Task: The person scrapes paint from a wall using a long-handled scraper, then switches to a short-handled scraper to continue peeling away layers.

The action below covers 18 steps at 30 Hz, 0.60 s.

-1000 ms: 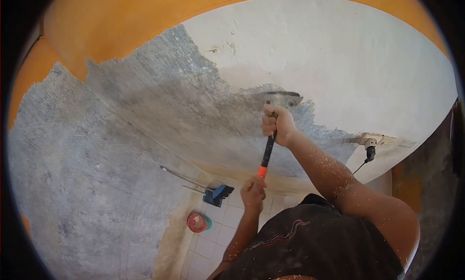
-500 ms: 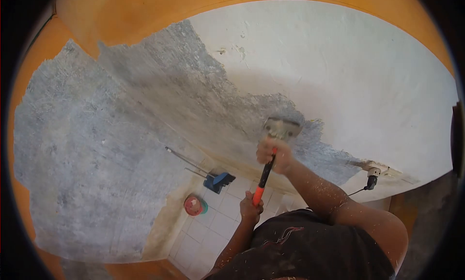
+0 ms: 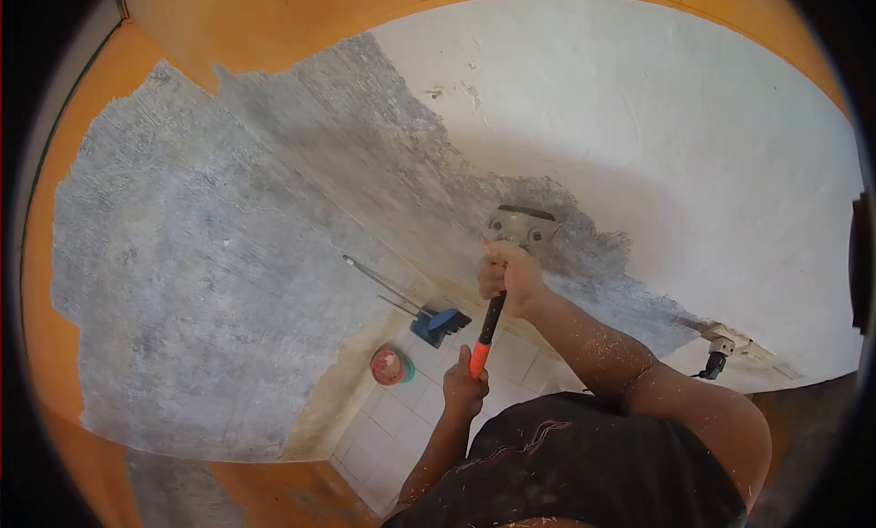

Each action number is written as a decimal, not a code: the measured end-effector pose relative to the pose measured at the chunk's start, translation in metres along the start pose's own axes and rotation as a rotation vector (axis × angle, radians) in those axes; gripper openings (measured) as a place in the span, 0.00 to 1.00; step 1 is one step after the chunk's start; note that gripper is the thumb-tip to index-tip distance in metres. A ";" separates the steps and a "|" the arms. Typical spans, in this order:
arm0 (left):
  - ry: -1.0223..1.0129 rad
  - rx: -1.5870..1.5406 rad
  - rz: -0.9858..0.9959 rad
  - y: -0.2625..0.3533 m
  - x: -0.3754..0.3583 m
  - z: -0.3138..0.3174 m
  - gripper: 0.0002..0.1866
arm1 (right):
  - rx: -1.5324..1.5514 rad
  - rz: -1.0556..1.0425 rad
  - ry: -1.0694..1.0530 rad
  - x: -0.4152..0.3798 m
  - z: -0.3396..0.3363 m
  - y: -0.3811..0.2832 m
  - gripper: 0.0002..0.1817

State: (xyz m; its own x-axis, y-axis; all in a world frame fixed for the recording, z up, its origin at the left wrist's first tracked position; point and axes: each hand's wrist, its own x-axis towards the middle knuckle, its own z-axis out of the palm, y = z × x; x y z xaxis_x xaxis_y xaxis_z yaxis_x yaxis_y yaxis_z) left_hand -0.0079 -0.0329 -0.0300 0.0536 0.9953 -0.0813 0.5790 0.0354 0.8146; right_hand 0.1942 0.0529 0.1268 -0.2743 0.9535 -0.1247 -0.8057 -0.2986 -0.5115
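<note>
While holding the scraper (image 3: 494,316) in a curled left grip (image 3: 465,388), clasping it near its head with the closed right grip (image 3: 511,280).

Just below the middle of the frame, a blue broom (image 3: 449,322) and a darker blue dustpan (image 3: 422,331) touch, handles slanting to the upper left. Below and left, a red bucket (image 3: 390,367) stands on white floor tiles (image 3: 388,418). Lower right, a black plug (image 3: 714,365) sits in a pale socket (image 3: 724,344).
</note>
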 end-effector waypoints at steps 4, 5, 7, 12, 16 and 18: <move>0.042 -0.728 -0.433 0.081 0.024 -0.030 0.21 | 0.058 -0.054 -0.067 0.008 0.009 -0.029 0.20; 0.048 -0.720 -0.429 0.079 0.020 -0.032 0.21 | 0.071 -0.066 -0.054 0.008 0.011 -0.027 0.20; 0.024 -0.478 -0.328 0.085 0.011 -0.029 0.24 | 0.089 -0.089 -0.047 0.012 0.011 -0.026 0.20; -0.015 -0.959 -0.631 0.058 -0.019 -0.002 0.24 | -0.039 0.045 0.126 0.006 -0.004 0.006 0.20; 0.071 -0.676 -0.338 0.072 0.021 -0.015 0.24 | 0.026 -0.024 -0.014 0.011 0.008 -0.029 0.20; 0.056 -0.711 -0.386 0.087 0.011 -0.024 0.24 | 0.048 -0.082 0.007 0.013 0.010 -0.026 0.20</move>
State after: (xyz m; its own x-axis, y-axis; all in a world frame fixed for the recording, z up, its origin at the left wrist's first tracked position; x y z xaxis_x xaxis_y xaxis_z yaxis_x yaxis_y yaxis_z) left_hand 0.0238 -0.0164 0.0533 -0.0961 0.9034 -0.4179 -0.1085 0.4078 0.9066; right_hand 0.2063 0.0727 0.1468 -0.2026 0.9751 -0.0899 -0.8498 -0.2208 -0.4786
